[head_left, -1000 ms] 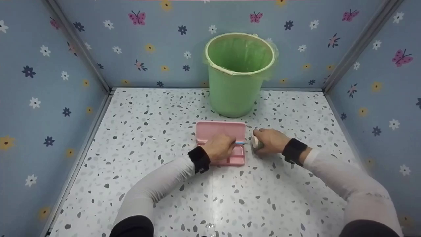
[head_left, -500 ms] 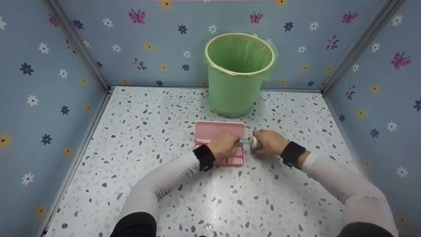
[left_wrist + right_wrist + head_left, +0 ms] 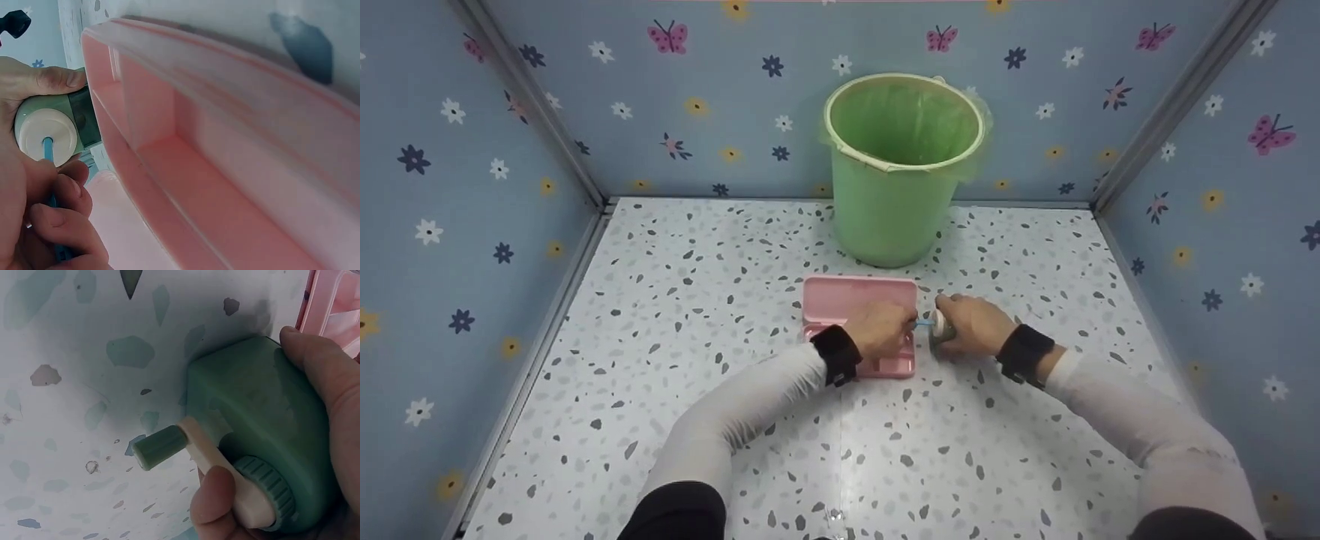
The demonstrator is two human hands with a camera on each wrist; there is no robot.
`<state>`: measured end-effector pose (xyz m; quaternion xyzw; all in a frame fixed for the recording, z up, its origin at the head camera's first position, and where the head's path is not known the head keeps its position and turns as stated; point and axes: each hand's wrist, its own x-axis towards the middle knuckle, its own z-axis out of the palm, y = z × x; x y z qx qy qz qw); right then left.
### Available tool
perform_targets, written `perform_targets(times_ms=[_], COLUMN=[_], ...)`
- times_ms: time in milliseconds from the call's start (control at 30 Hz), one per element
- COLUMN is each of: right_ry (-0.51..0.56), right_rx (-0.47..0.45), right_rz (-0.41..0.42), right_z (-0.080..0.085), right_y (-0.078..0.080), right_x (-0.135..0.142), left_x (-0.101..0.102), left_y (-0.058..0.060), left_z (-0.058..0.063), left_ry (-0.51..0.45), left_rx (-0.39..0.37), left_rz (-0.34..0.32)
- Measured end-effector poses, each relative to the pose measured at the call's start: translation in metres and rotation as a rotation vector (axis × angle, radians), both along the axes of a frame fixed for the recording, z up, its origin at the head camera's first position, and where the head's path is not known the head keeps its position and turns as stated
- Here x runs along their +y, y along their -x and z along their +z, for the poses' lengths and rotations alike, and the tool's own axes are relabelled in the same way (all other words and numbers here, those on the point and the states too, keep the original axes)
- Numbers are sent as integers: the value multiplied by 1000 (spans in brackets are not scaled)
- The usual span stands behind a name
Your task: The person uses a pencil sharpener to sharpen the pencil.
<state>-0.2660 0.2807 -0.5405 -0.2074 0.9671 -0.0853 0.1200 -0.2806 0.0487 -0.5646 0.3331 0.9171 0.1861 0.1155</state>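
My left hand [image 3: 880, 328] pinches a thin blue pencil [image 3: 48, 149] over the pink pencil case. The pencil's far end sits in the hole of a cream disc on the front of a green crank pencil sharpener [image 3: 253, 399]. Around the sharpener's body curls my right hand [image 3: 979, 324], its thumb along one side. In the right wrist view a fingertip lies against the cream crank arm [image 3: 208, 450], which ends in a green knob [image 3: 160, 447]. The pencil case [image 3: 859, 296] lies with its lid back, its compartments partly hidden under my left hand.
A tall green bin [image 3: 892, 210] with a liner stands behind the pencil case, near the back wall. Flower-patterned panels [image 3: 495, 285] enclose the speckled white tabletop [image 3: 697, 300] at the back and both sides.
My left hand has moved right with the pencil, bringing it up to the sharpener and into its hole. The right hand and sharpener have stayed nearly in place.
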Motion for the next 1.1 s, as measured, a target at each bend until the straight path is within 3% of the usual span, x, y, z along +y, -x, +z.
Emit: perform_targets(times_ms=[133, 367, 700, 1100], right_ry=[2, 8, 13, 25], right_rx=[-6, 61, 18, 40], right_rz=[-24, 20, -21, -31], right_z=[1, 5, 5, 2], right_y=[1, 2, -3, -6], right_x=[-3, -4, -4, -7], left_x=[3, 5, 11, 14], left_y=[3, 11, 12, 7], left_z=[2, 3, 3, 4], left_ry=[21, 39, 28, 27], left_rx=[-10, 125, 67, 106], left_rz=[-2, -59, -9, -23])
